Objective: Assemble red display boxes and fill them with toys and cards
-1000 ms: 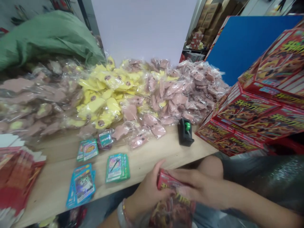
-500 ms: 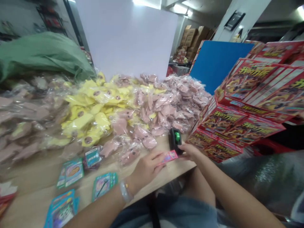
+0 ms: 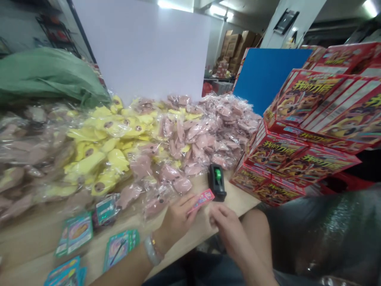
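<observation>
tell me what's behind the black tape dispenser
Behind the black tape dispenser lies a heap of pink pieces in clear bags, on the wooden table. The dispenser's body hides whatever is directly behind it, and the heap covers the tabletop farther back.

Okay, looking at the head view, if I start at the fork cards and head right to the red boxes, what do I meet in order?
Fork cards, left hand, pink packet held in that hand, black tape dispenser, stacked red boxes.
</observation>
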Demonstrator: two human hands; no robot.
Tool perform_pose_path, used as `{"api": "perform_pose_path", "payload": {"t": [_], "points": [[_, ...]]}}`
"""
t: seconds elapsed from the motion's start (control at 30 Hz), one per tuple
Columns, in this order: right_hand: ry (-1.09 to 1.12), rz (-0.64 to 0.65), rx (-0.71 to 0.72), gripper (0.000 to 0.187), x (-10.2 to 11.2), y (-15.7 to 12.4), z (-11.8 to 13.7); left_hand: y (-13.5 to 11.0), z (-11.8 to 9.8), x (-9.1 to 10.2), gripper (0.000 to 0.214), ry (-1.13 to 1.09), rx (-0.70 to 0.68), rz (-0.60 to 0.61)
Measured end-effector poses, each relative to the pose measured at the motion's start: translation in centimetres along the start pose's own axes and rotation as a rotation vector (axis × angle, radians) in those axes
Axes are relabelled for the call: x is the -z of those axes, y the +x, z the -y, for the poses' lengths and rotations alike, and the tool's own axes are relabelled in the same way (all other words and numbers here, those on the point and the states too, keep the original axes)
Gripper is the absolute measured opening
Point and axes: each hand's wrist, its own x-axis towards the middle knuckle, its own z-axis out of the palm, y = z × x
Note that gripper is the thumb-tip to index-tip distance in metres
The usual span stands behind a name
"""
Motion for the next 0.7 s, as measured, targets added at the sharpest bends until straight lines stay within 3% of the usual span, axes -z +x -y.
{"api": "perform_pose_path", "payload": {"t": [0.1,0.17,0.3,0.37,0.43,0.47,0.53,0.6,0.67,0.7], "points": [[0.051,-0.043,-0.042,0.045,-3.1,-0.5,0.5,-0.3,-0.4,0.3,0.045,-0.023,0.126,0.054],[-0.037,-0.12,-0.003,0.047,-3.9,0.0,-0.5,-0.4,-0.5,0.8,0.057,-0.099,0.189,0.107],[-0.306,-0.153,0.127,0.046,-2.2,1.0,-3.6,-0.1,-0.4,1.7,0.062,-0.229,0.242,0.134],[-0.388,-0.197,0.168,0.044,-0.4,0.8,-3.7,0.0,-0.4,1.4,0.06,-0.229,0.277,0.118],[-0.56,-0.231,0.353,0.035,1.0,0.2,-2.3,-0.2,-0.8,0.8,0.06,-0.198,0.295,0.112],[-0.694,-0.184,0.508,0.033,1.4,0.0,-1.3,-0.4,-1.3,0.6,0.062,-0.179,0.293,0.113],[-1.001,0.038,0.872,0.04,1.8,0.4,0.7,-0.9,-2.1,1.3,0.068,-0.139,0.238,0.136],[-1.242,0.286,1.146,0.043,1.5,2.4,1.8,-1.3,-2.1,4.4,0.07,-0.024,0.173,0.191],[-1.357,0.346,1.29,0.043,0.5,5.6,1.7,-2.2,-1.4,10.9,0.061,0.23,0.274,0.161],[-1.352,0.333,1.321,0.044,-0.1,7.2,1.4,-3.1,-1.1,15.0,0.053,0.43,0.451,0.036]]}}
